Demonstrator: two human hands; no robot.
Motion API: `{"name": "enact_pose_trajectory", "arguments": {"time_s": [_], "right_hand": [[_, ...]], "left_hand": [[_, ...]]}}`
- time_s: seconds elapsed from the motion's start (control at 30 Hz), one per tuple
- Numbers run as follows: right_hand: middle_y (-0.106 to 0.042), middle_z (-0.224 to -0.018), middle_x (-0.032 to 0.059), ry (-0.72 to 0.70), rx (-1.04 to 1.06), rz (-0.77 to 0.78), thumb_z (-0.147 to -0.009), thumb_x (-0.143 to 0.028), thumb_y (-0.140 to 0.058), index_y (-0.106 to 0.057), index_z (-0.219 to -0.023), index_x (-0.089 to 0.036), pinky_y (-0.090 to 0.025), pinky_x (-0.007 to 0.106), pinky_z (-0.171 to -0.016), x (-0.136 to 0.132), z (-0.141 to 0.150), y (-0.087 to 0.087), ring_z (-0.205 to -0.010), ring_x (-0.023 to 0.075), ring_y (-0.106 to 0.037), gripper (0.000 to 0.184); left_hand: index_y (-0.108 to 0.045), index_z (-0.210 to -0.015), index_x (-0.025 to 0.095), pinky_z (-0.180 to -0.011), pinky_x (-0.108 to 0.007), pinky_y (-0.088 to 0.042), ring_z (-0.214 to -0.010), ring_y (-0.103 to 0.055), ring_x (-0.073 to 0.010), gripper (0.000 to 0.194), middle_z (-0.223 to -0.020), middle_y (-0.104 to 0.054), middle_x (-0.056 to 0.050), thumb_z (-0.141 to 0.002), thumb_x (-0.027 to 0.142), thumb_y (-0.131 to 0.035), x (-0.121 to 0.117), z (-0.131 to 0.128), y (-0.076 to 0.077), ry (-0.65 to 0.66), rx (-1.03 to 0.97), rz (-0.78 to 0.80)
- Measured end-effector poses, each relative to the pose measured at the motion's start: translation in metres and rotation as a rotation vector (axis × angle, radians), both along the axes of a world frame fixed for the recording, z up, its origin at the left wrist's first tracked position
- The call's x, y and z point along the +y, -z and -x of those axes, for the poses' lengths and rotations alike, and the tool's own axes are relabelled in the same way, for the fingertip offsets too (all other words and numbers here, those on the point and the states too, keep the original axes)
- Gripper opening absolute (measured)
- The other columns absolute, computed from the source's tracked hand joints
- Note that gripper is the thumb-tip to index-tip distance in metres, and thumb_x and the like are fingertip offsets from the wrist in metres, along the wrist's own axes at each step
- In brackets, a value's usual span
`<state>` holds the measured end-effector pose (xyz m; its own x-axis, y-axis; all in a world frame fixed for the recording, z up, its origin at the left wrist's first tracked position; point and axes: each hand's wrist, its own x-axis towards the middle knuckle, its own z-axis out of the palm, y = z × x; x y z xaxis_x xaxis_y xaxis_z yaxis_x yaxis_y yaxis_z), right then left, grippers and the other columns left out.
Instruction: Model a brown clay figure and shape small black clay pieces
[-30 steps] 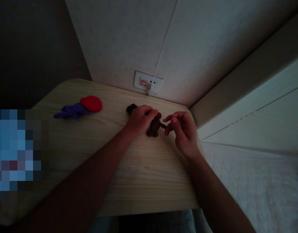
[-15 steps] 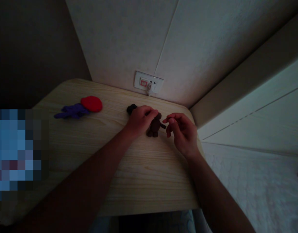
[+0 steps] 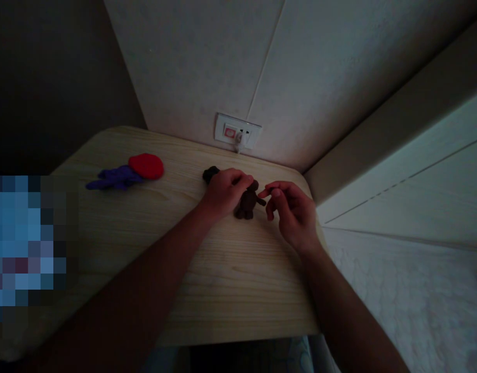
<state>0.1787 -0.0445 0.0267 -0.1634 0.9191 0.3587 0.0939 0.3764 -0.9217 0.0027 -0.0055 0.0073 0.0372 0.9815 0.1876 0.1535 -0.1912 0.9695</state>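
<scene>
A small brown clay figure (image 3: 247, 202) with a round head, a plump body, stubby feet and a thin arm stands upright on the wooden tabletop. My left hand (image 3: 225, 191) is closed about its upper left side, hiding that side and part of the head. On the other side, my right hand (image 3: 290, 210) has its fingers bent and the thumb against the index finger, whose tip is at the figure's thin arm. A dark spot shows between thumb and index finger; I cannot make out what it is. Behind my left hand lies a black lump (image 3: 210, 174), partly covered.
A flat red clay piece (image 3: 147, 166) and a jagged purple clay piece (image 3: 116, 178) lie together at the table's left. The wooden table (image 3: 222, 290) meets a wall with a socket (image 3: 238, 132) holding a plug. A pale quilted surface (image 3: 397, 290) lies right, and a pixelated patch covers the left edge.
My right hand's fingers have drawn closer together, and the index fingertip has moved slightly left to the figure's arm. My left hand and the figure have stayed in place.
</scene>
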Motion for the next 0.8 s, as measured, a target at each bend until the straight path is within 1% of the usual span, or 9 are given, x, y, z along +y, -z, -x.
{"name": "enact_pose_trajectory", "arguments": {"time_s": [0.3, 0.53, 0.67, 0.8], "right_hand": [[-0.075, -0.09, 0.0027, -0.001, -0.006, 0.012, -0.1, -0.046, -0.066, -0.067, -0.1, -0.021, -0.046, 0.023, -0.047, -0.0009, 0.0013, -0.002, -0.053, 0.0075, -0.056, 0.025], [-0.076, -0.093, 0.003, -0.004, -0.031, 0.017, -0.102, -0.044, -0.062, -0.065, -0.097, -0.022, -0.045, 0.024, -0.05, -0.0018, -0.0017, -0.0006, -0.055, 0.0082, -0.055, 0.023], [-0.075, -0.092, 0.003, 0.004, -0.019, 0.018, -0.101, -0.043, -0.064, -0.065, -0.096, -0.022, -0.045, 0.024, -0.049, -0.0009, -0.0017, 0.0007, -0.054, 0.0083, -0.055, 0.022], [-0.075, -0.091, 0.0024, -0.009, -0.004, 0.023, -0.1, -0.043, -0.067, -0.065, -0.097, -0.022, -0.044, 0.024, -0.048, -0.0002, -0.0022, 0.003, -0.054, 0.0077, -0.054, 0.021]], "left_hand": [[-0.064, -0.064, 0.019, -0.062, -0.033, -0.04, -0.069, -0.059, -0.0187, 0.035, -0.066, -0.062, -0.003, -0.087, 0.045, -0.059, 0.0004, 0.0002, 0.0006, -0.002, 0.005, -0.004], [-0.069, -0.07, 0.017, -0.062, -0.031, -0.043, -0.069, -0.061, -0.0188, 0.034, -0.069, -0.066, -0.004, -0.087, 0.046, -0.059, 0.0006, -0.0001, 0.0007, -0.002, -0.003, 0.022], [-0.069, -0.07, 0.017, -0.064, -0.032, -0.044, -0.07, -0.061, -0.0187, 0.034, -0.068, -0.066, -0.004, -0.086, 0.045, -0.059, 0.0007, 0.0002, -0.001, -0.002, 0.014, 0.013], [-0.068, -0.068, 0.018, -0.061, -0.032, -0.043, -0.069, -0.06, -0.0191, 0.035, -0.067, -0.065, -0.004, -0.087, 0.047, -0.059, 0.0006, 0.0004, -0.0008, 0.004, 0.015, 0.01]]}}
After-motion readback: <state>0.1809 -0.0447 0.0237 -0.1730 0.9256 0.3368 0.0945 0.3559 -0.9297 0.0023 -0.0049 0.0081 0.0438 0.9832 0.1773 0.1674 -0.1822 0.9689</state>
